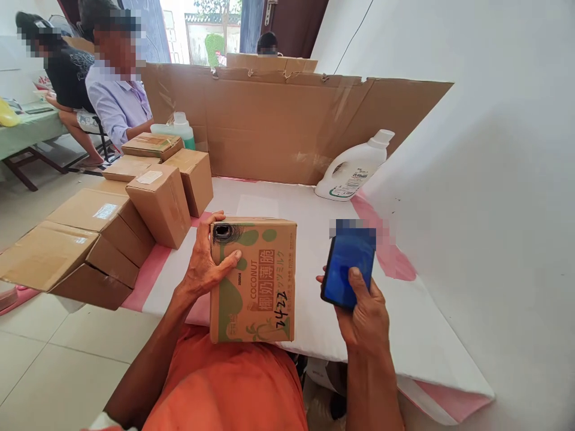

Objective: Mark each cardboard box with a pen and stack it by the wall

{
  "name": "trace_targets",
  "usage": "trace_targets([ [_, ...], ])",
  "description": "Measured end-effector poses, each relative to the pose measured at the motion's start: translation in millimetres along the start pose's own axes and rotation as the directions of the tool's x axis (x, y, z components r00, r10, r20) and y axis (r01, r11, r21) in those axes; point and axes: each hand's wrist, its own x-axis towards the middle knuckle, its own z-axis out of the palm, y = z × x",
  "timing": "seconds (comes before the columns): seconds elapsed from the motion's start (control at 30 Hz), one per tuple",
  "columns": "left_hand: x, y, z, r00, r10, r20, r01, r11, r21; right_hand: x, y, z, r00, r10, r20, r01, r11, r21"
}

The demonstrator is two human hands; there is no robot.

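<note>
My left hand grips the left side of a brown cardboard box, its thumb lying on the printed face. That face carries green shapes, the word COCONUT, a handwritten 2422 and a dark scribbled patch around a hole at the upper left corner. The box is held upright at the table's front edge. To the right, my right hand is closed around a smartphone with a lit blue screen, the thumb over the glass. The phone's top end is blurred out. A gap separates the phone from the box.
Several plain cardboard boxes stand at the left of the white-and-pink covered table. A tall cardboard panel borders the back. A white detergent bottle leans there, near the wall. Two people sit beyond at the left; another head shows behind the panel.
</note>
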Motion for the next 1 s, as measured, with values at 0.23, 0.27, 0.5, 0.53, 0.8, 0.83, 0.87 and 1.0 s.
trace_targets([
  [0.23, 9.6, -0.5, 0.1, 0.998, -0.067, 0.01, 0.067, 0.998, 0.023, 80.3, 79.9, -48.5, 0.991, 0.009, -0.137, -0.055, 0.938, -0.341],
  [0.27, 10.7, -1.0, -0.5, 0.997, -0.076, 0.007, 0.076, 0.997, 0.027, 84.2, 86.3, -50.9, 0.991, -0.011, -0.131, -0.04, 0.923, -0.382],
  [0.5, 18.4, -8.1, -2.9, 0.994, -0.112, -0.005, 0.112, 0.993, 0.031, 82.1, 81.1, -59.9, 0.984, -0.131, -0.12, 0.044, 0.834, -0.551],
  [0.53, 19.2, -9.0, -2.8, 0.994, -0.109, -0.006, 0.109, 0.994, 0.024, 80.6, 77.9, -61.5, 0.981, -0.157, -0.116, 0.066, 0.824, -0.563],
  [0.8, 28.0, -19.3, -3.8, 0.989, -0.144, -0.007, 0.144, 0.989, -0.028, 51.8, 59.8, -43.7, 0.941, -0.335, -0.048, 0.26, 0.808, -0.529],
  [0.83, 30.5, -23.1, -3.7, 0.987, -0.158, 0.002, 0.158, 0.986, -0.045, 43.9, 59.7, -33.2, 0.95, -0.31, 0.018, 0.277, 0.82, -0.5],
  [0.87, 32.9, -28.1, -3.2, 0.985, -0.173, 0.013, 0.173, 0.983, -0.065, 35.4, 61.0, -21.2, 0.957, -0.27, 0.105, 0.287, 0.837, -0.466],
  [1.0, 34.1, -61.9, 1.8, 0.978, -0.21, 0.002, 0.207, 0.958, -0.197, 4.0, 78.5, 26.7, 0.882, -0.044, 0.469, 0.183, 0.95, -0.255],
])
